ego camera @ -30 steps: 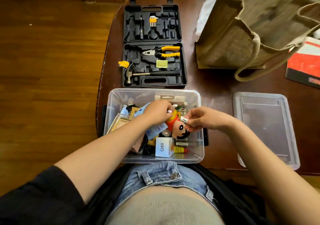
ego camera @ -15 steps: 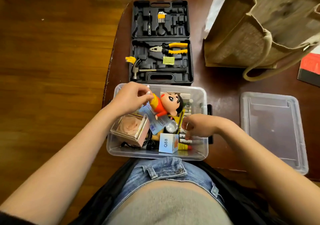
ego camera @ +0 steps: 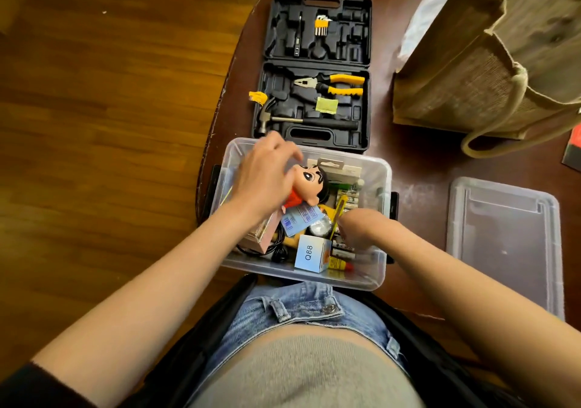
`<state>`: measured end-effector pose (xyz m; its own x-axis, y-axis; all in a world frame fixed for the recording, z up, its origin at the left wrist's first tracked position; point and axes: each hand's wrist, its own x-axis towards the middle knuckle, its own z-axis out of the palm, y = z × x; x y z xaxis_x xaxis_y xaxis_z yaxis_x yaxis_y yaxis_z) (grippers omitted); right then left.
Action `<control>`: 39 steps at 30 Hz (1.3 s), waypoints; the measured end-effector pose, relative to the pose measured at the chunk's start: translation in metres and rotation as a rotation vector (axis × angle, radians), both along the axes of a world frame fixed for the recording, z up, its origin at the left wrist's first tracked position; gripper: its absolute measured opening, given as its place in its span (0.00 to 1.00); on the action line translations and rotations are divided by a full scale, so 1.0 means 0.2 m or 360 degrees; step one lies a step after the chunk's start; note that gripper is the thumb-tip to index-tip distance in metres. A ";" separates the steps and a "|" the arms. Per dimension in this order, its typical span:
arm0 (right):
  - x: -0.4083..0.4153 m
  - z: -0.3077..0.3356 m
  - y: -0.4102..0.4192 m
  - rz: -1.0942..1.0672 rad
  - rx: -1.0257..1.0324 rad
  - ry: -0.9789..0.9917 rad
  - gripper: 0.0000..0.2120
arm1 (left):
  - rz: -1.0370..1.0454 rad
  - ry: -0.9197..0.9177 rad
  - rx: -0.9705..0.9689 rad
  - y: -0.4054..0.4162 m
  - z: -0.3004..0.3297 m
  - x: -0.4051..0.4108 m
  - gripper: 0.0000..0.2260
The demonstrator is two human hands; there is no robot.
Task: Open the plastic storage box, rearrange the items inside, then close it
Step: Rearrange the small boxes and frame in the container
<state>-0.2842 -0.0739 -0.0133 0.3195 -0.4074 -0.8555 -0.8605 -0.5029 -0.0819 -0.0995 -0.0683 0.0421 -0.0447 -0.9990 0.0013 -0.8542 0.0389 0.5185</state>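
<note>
The clear plastic storage box (ego camera: 367, 277) stands open at the table's near edge, full of small items. Its lid (ego camera: 503, 244) lies flat to the right. My left hand (ego camera: 267, 175) is over the box's back left and grips the red-shirted cartoon doll (ego camera: 309, 182) by the body, with the head poking out to the right. My right hand (ego camera: 355, 228) reaches down into the right side among batteries; its fingers are hidden. A white Q88 carton (ego camera: 311, 255), a blue card (ego camera: 298, 219) and a pink-topped clear case (ego camera: 262, 237) lie inside.
An open black tool case (ego camera: 314, 71) with pliers and a hammer sits just behind the box. A large jute bag (ego camera: 487, 61) stands at the back right, with a red book (ego camera: 573, 149) at the right edge. The table edge drops to wooden floor (ego camera: 110, 124) on the left.
My left hand lifted the doll out of the middle and carried it toward the box's back. My right hand went from the doll down into the right side of the box.
</note>
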 end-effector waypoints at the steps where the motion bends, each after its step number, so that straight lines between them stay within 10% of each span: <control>1: 0.00 -0.01 0.00 0.0027 -0.0022 0.0021 0.06 | -0.0175 0.0083 0.0038 0.02 0.02 -0.05 0.05; 6: 0.01 -0.07 0.01 0.0136 -0.0029 0.0115 0.12 | -0.1029 -0.0502 0.0814 0.10 -0.06 -0.25 0.12; 10: 0.02 -0.12 0.04 0.0142 -0.0011 0.0101 0.04 | -0.1074 -0.0858 0.1141 0.12 -0.18 -0.31 0.24; 39: 0.05 -0.25 0.07 -0.0116 -0.0081 0.0052 0.13 | -0.0498 -0.0493 0.0919 -0.04 0.07 -0.04 0.14</control>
